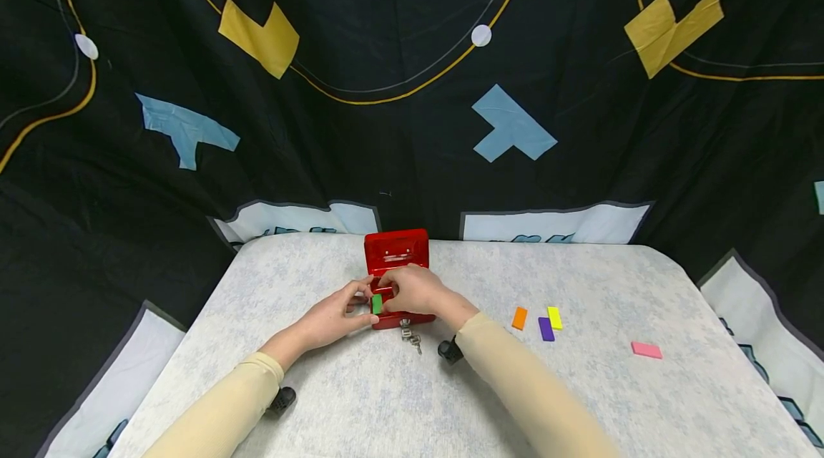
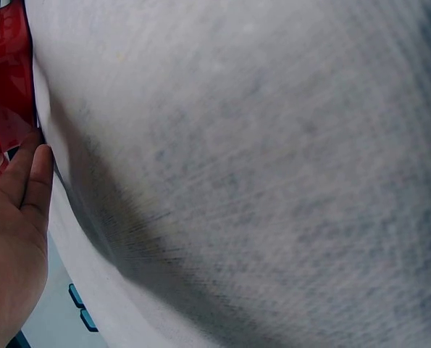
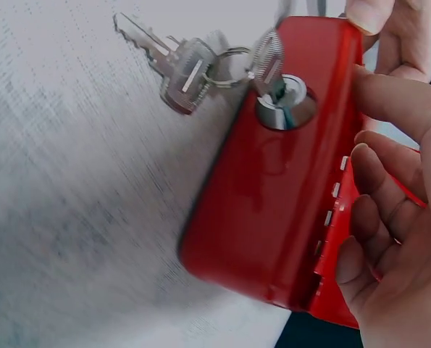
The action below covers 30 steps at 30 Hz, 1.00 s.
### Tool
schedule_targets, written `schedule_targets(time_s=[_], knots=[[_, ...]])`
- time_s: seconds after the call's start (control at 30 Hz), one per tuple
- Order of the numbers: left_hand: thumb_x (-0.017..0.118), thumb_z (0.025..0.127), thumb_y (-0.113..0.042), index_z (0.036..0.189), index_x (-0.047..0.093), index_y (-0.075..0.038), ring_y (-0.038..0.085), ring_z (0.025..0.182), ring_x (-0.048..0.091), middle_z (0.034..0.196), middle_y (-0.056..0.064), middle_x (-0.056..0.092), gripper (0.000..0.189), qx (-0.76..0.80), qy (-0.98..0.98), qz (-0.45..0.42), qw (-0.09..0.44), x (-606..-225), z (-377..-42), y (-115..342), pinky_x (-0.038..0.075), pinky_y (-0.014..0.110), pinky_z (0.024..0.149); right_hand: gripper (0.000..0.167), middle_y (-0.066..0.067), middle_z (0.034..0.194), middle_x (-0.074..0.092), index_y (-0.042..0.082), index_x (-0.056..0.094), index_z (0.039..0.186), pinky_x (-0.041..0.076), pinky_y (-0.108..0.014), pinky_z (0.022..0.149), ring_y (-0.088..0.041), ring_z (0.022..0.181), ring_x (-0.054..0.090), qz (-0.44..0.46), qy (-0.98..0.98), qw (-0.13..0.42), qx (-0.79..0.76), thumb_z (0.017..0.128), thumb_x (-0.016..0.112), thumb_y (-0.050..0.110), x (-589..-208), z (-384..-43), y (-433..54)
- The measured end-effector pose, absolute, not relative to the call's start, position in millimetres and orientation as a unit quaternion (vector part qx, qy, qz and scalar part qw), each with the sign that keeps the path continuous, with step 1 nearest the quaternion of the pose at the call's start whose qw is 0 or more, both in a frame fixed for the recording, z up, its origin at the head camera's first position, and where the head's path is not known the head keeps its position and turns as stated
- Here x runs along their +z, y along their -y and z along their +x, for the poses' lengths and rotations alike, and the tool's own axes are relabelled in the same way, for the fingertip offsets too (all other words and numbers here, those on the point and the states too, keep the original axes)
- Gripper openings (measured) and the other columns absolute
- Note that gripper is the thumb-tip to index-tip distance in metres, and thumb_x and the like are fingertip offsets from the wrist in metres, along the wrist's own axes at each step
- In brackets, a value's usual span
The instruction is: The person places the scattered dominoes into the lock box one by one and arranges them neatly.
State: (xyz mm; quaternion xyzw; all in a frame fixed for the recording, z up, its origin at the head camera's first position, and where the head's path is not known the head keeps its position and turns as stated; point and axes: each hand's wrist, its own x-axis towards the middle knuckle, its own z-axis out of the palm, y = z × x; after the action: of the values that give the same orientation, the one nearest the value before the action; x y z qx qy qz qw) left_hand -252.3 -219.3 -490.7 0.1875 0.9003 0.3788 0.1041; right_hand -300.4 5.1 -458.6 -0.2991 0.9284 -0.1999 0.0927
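Note:
A red metal cash box (image 1: 386,323) stands on the table with its lid (image 1: 399,247) raised at the back. At its left end is my left hand (image 1: 330,318), which holds the box with the thumb at the front corner and the fingers along the side. My right hand (image 1: 418,290) reaches over the front rim into the box, its lower fingers curled in the right wrist view. Beside the right thumb, a green block (image 1: 376,303) shows at the box's left end. I cannot tell whether the right fingers pinch anything inside. Keys (image 3: 190,76) on a ring hang from the front lock (image 3: 282,109).
Right of the box lie an orange block (image 1: 519,318), a purple block (image 1: 546,329) and a yellow block (image 1: 555,318) close together. Farther right is a pink block (image 1: 646,350). A pale patterned cloth covers the table (image 1: 360,401). A dark curtain (image 1: 399,150) hangs behind it.

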Motion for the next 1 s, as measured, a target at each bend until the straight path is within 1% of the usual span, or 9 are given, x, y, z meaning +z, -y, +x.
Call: schedule_targets(time_s=[0.13, 0.27, 0.4, 0.5, 0.67, 0.8, 1.0], knots=[[0.075, 0.092, -0.047, 0.123, 0.053, -0.021, 0.023, 0.129, 0.057, 0.166, -0.008, 0.030, 0.046, 0.377, -0.901, 0.185, 0.107, -491, -253, 219, 0.044, 0.051, 0.108, 0.044, 0.011, 0.079, 0.061, 0.018, 0.072, 0.126, 0.048, -0.028, 0.067, -0.011, 0.080, 0.054, -0.310, -0.925, 0.085, -0.200, 0.086, 0.081, 0.034, -450, -298, -9], [0.075, 0.092, -0.048, 0.123, 0.053, -0.021, 0.022, 0.130, 0.057, 0.166, -0.010, 0.029, 0.047, 0.375, -0.902, 0.182, 0.110, -490, -252, 219, 0.044, 0.049, 0.109, 0.044, 0.011, 0.078, 0.060, 0.017, 0.072, 0.126, 0.048, -0.027, 0.067, -0.010, 0.079, 0.054, -0.325, -0.922, 0.068, -0.200, 0.086, 0.082, 0.034, -444, -295, -14], [0.074, 0.093, -0.048, 0.122, 0.053, -0.021, 0.023, 0.130, 0.057, 0.166, -0.007, 0.029, 0.045, 0.376, -0.902, 0.185, 0.109, -490, -252, 219, 0.044, 0.051, 0.108, 0.045, 0.010, 0.078, 0.059, 0.016, 0.071, 0.126, 0.047, -0.028, 0.067, -0.010, 0.079, 0.053, -0.332, -0.919, 0.058, -0.202, 0.087, 0.082, 0.034, -438, -292, -20], [0.074, 0.093, -0.047, 0.121, 0.053, -0.021, 0.025, 0.129, 0.058, 0.166, -0.004, 0.030, 0.043, 0.378, -0.901, 0.185, 0.109, -490, -252, 219, 0.043, 0.053, 0.108, 0.046, 0.009, 0.078, 0.059, 0.017, 0.071, 0.128, 0.046, -0.029, 0.067, -0.011, 0.079, 0.053, -0.333, -0.919, 0.057, -0.203, 0.087, 0.081, 0.035, -434, -289, -25], [0.074, 0.093, -0.048, 0.120, 0.053, -0.023, 0.024, 0.128, 0.058, 0.166, -0.004, 0.031, 0.042, 0.378, -0.902, 0.180, 0.108, -491, -253, 219, 0.044, 0.053, 0.107, 0.045, 0.009, 0.077, 0.058, 0.018, 0.071, 0.128, 0.045, -0.030, 0.068, -0.011, 0.077, 0.053, -0.334, -0.919, 0.049, -0.205, 0.088, 0.080, 0.036, -431, -286, -33], [0.074, 0.092, -0.050, 0.120, 0.053, -0.024, 0.022, 0.129, 0.058, 0.166, -0.006, 0.030, 0.044, 0.372, -0.905, 0.173, 0.109, -492, -253, 219, 0.044, 0.052, 0.108, 0.045, 0.008, 0.076, 0.058, 0.018, 0.071, 0.127, 0.045, -0.030, 0.066, -0.012, 0.076, 0.053, -0.326, -0.920, 0.045, -0.212, 0.087, 0.081, 0.036, -429, -285, -42], [0.074, 0.091, -0.051, 0.120, 0.053, -0.026, 0.020, 0.128, 0.058, 0.165, -0.008, 0.031, 0.044, 0.372, -0.907, 0.168, 0.105, -492, -254, 219, 0.044, 0.050, 0.108, 0.043, 0.008, 0.076, 0.057, 0.019, 0.071, 0.125, 0.047, -0.031, 0.067, -0.013, 0.080, 0.053, -0.307, -0.924, 0.040, -0.223, 0.086, 0.082, 0.034, -424, -282, -58]])
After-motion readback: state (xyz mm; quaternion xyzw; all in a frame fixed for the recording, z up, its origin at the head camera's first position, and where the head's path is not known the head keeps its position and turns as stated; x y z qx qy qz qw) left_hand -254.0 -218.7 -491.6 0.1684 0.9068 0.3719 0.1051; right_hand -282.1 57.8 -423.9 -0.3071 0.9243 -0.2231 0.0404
